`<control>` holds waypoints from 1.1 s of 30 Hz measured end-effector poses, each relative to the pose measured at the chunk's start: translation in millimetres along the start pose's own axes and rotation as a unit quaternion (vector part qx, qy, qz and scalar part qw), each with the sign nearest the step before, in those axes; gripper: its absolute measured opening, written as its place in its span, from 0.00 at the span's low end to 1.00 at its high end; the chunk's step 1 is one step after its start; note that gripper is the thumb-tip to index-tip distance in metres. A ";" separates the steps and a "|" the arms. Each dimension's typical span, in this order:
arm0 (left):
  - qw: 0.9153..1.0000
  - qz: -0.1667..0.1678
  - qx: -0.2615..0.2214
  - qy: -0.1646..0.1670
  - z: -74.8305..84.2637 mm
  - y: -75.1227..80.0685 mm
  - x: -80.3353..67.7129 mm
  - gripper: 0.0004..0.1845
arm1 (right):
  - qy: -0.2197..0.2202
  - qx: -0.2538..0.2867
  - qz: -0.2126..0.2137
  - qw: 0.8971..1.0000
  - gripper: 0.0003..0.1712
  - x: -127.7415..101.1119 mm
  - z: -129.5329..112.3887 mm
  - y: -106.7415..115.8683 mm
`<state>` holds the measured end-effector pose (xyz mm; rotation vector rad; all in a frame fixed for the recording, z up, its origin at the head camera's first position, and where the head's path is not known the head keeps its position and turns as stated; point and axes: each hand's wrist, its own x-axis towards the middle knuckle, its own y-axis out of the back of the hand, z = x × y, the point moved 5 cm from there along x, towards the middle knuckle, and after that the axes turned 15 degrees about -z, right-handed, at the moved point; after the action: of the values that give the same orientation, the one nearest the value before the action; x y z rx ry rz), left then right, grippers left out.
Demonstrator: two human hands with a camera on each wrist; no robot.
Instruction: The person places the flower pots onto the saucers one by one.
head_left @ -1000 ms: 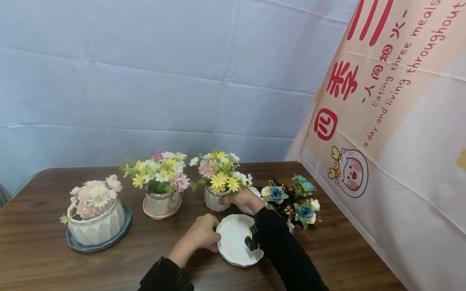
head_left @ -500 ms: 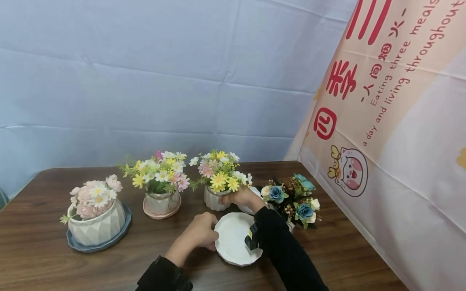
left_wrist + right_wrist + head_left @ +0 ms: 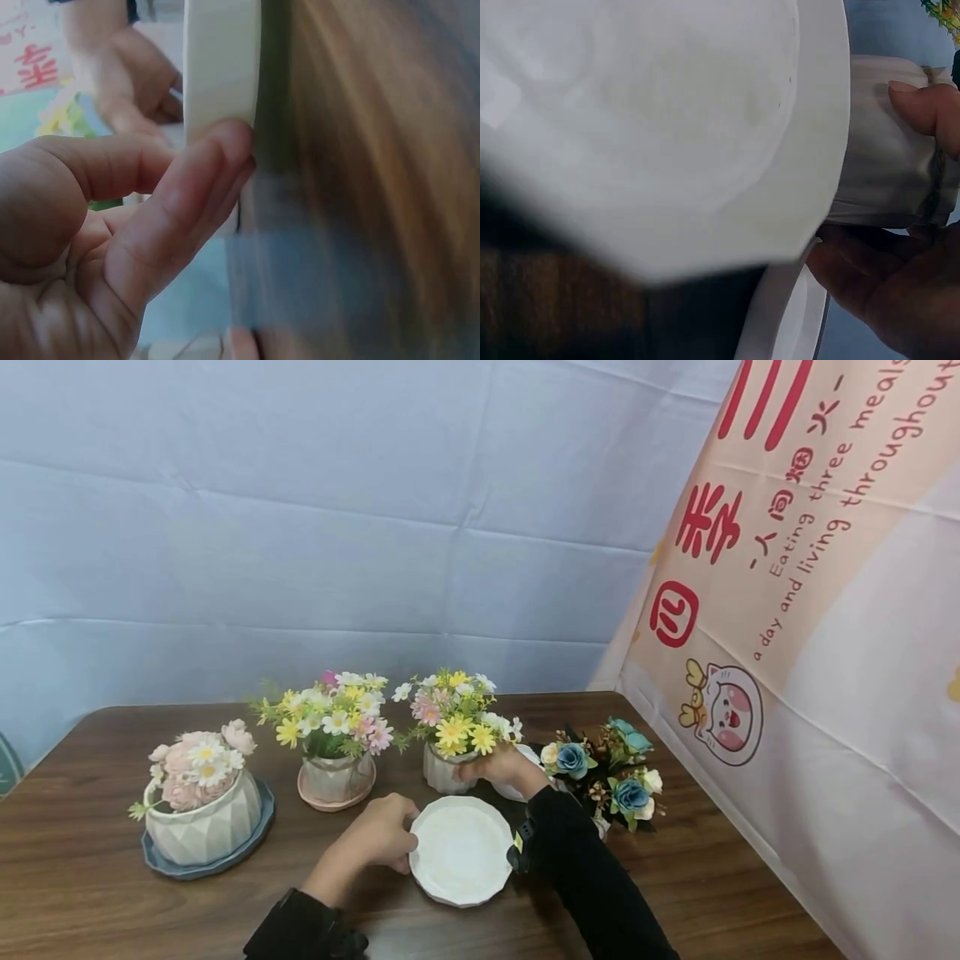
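Observation:
In the head view my left hand [image 3: 381, 833] pinches the left rim of a white, many-sided saucer [image 3: 461, 852] near the front middle of the table. The left wrist view shows its pale edge [image 3: 221, 71] between thumb and fingers. Behind it, my right hand [image 3: 504, 766] grips the right side of a small white flowerpot [image 3: 442, 774] filled with yellow, pink and white daisies [image 3: 453, 714]. That ribbed pot [image 3: 889, 142] lies between thumb and fingers in the right wrist view. Whether the pot touches the table is hard to tell.
A second white dish [image 3: 510, 792] is partly hidden behind the right wrist. Blue and cream roses [image 3: 603, 774] stand to its right. Leftward are a daisy pot [image 3: 336, 779] on a pink saucer [image 3: 330, 805] and a wide white pot [image 3: 202, 828] on a blue saucer [image 3: 268, 810].
The white saucer and my left hand have shifted left, out from under the right forearm. My right hand stays at the flowerpot.

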<state>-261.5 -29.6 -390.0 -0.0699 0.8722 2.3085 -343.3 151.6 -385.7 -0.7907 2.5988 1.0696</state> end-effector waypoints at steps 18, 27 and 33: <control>0.998 0.028 -0.034 0.036 -27.6 33.0 -22.9 0.22 | 0.008 0.065 -0.001 0.998 0.16 2.2 2.1 -0.8; 0.998 0.034 -0.037 0.045 -38.0 35.6 -27.9 0.21 | -0.002 0.059 0.015 0.998 0.35 1.3 1.2 0.4; 0.997 0.032 -0.047 0.047 -45.7 33.1 -26.7 0.19 | 0.034 0.027 0.009 0.999 0.45 3.5 -4.8 0.8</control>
<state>-268.4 -91.0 -399.4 -0.1949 0.8234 2.4213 -346.7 147.4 -383.2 -0.8074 2.6840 0.9878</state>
